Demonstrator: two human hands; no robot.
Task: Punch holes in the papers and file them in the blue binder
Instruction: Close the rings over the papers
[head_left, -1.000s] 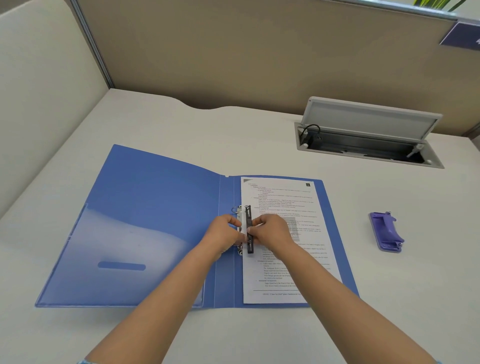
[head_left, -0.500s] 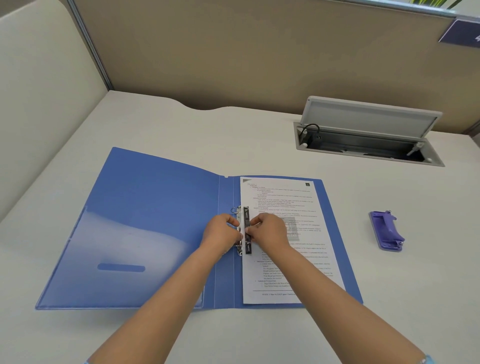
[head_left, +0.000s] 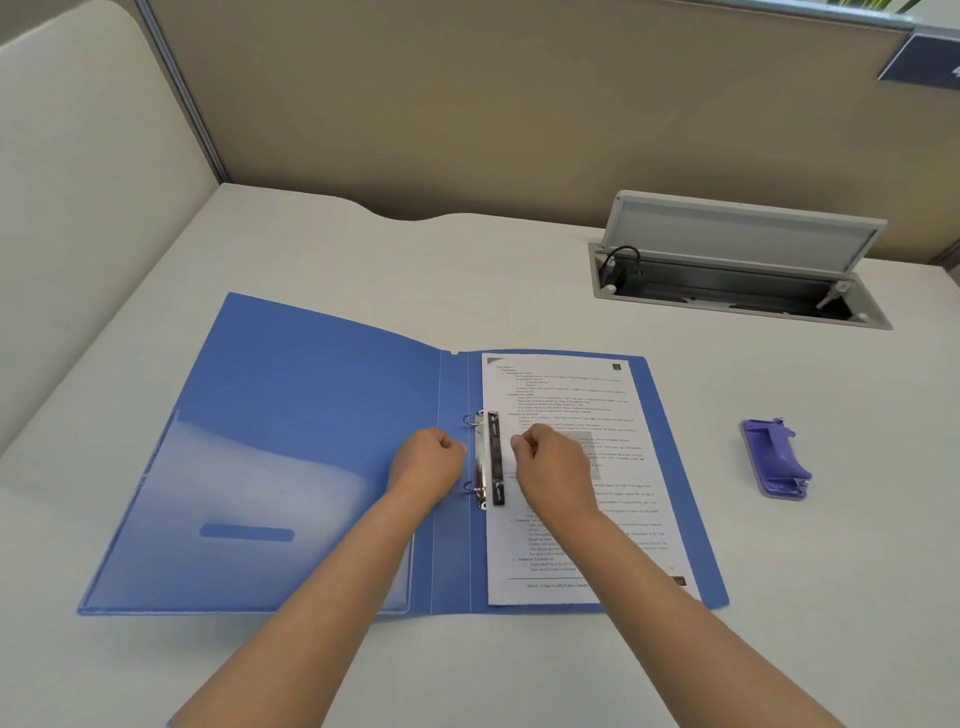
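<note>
Now two hands (head_left: 428, 465) (head_left: 553, 467) – fingers curled, gripping nothing – flank one binder's (head_left: 311, 415) two rings (head_left: 474, 420).

One blue binder (head_left: 311, 441), one hole punch (head_left: 775, 459), two hands (left (head_left: 428, 464), right (head_left: 553, 464)), seemingly one printed sheet (head_left: 571, 415).

Your pale grey desk (head_left: 519, 291) carries 1 open blue plastic binder (head_left: 311, 415) lying flat at centre, 1 purple plastic hole punch (head_left: 775, 460) well apart to its right, and a recessed grey cable box (head_left: 737, 280) with raised lid behind.
</note>
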